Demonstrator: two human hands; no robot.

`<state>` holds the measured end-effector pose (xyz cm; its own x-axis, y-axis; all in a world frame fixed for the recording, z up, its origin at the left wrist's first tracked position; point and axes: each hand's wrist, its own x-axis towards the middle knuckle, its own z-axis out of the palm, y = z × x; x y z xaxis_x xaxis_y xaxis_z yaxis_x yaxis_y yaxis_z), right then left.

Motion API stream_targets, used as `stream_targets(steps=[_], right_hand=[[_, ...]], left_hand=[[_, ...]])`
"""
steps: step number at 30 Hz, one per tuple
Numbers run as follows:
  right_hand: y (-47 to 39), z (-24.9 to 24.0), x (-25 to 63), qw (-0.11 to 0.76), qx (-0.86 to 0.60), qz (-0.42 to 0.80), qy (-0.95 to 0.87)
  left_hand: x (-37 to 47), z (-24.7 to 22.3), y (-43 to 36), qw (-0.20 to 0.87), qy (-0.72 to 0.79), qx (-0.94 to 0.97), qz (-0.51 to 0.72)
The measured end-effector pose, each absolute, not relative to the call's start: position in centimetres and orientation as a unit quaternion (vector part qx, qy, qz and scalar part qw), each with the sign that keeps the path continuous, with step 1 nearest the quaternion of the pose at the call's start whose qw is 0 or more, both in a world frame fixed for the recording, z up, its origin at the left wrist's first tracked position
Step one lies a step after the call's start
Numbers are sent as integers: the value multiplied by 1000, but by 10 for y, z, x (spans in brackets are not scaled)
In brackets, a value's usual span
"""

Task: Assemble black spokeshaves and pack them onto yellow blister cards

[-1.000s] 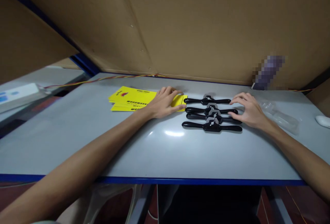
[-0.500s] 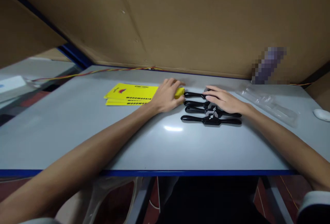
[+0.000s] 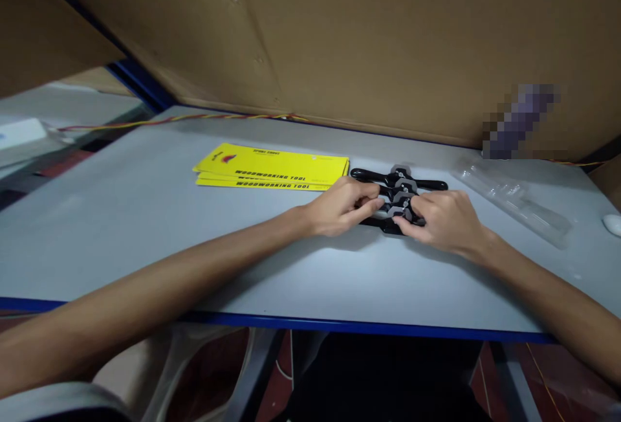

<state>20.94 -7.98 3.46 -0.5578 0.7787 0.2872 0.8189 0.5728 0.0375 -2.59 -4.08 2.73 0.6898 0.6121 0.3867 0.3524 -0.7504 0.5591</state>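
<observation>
Several black two-handled tools with grey metal centres lie in a close column on the table; the farthest tool [image 3: 431, 184] shows nearly whole. My left hand [image 3: 345, 205] is closed around the left handles of the middle tools. My right hand [image 3: 444, 220] is closed at their right side, its thumb by the metal centre of the nearest tool [image 3: 394, 228]. The fingers hide much of the handles. Just left of the tools lies a stack of yellow printed cards [image 3: 276, 166], touched by neither hand.
Clear plastic packaging [image 3: 519, 199] lies right of the tools, with a white mouse [image 3: 612, 224] at the far right. A red and yellow cable [image 3: 194, 116] runs along the back edge. A white box [image 3: 22, 137] sits at the left, and a cardboard wall [image 3: 363, 40] stands behind.
My left hand has left the yellow cards and moved right and nearer, onto the tool handles. My right hand has come nearer and closed on the tools. The tools sit closer together.
</observation>
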Motion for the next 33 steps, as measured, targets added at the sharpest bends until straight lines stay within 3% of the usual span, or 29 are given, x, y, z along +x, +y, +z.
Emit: stream_targets(steps=[10, 19, 33], right_hand=[[-93, 20, 197, 120, -502, -53, -855], [-96, 26, 198, 85, -509, -27, -856], [-102, 27, 203, 78, -516, -31, -853]], left_hand=[[-33, 20, -46, 228, 293, 879, 299], [-23, 16, -42, 111, 249, 913, 302], [-27, 24, -50, 148, 170, 945, 239]])
